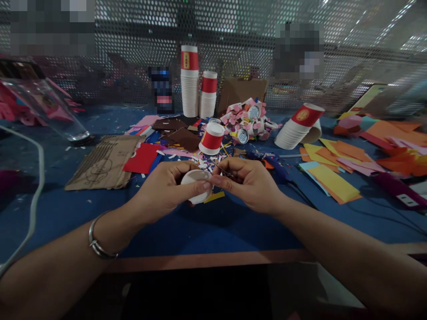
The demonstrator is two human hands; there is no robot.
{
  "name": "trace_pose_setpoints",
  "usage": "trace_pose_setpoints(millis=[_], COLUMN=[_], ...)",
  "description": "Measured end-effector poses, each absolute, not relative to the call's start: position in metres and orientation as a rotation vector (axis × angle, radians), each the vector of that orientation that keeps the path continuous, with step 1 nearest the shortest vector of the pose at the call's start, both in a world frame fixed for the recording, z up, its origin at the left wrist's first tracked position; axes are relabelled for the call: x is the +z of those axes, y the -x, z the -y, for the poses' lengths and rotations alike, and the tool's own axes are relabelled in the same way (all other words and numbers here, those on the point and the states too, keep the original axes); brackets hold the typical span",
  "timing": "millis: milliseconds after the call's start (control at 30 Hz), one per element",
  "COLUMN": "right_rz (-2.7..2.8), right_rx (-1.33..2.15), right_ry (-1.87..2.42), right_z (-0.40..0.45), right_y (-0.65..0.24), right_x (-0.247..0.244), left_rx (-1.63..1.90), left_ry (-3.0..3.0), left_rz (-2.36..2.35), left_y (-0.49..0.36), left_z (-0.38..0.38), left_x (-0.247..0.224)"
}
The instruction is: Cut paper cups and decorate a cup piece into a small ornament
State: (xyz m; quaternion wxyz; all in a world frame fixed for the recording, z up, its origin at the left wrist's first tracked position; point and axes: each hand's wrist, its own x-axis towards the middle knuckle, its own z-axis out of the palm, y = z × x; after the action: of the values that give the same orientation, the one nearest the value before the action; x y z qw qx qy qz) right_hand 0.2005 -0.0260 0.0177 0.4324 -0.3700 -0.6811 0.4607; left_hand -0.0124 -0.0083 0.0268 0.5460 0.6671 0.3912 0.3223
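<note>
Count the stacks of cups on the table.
3: a tall stack at the back, a shorter stack just right of it, and a leaning stack farther right. Others may be hidden behind these.

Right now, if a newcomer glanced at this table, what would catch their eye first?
Probably the two hands at the centre, the left hand holding a white, cup-like piece and the right hand a thin dark tool. Next, perhaps, the tall stack of red-and-white cups at the back of the blue table. Then the bright orange and yellow papers spread along the right side.
</note>
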Motion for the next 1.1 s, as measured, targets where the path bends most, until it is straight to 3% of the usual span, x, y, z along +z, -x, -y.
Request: trace_pose_setpoints(millis=[700,1100], right_rz=[1.697,1.819], right_rx=[1.226,1.002], right_ry=[0.819,0.959], right_z=[0.0274,0.0258], right_y=[-0.1985,-0.1994], right_x=[0.0178,0.0151], left_rx=[0.701,0.872], left_ry=[-1.444,-1.851], left_rz=[-0.863,-0.989], left_y=[0.0145,0.0118], left_z=[0.009,0.0132], left_x=[0.0227,0.0283])
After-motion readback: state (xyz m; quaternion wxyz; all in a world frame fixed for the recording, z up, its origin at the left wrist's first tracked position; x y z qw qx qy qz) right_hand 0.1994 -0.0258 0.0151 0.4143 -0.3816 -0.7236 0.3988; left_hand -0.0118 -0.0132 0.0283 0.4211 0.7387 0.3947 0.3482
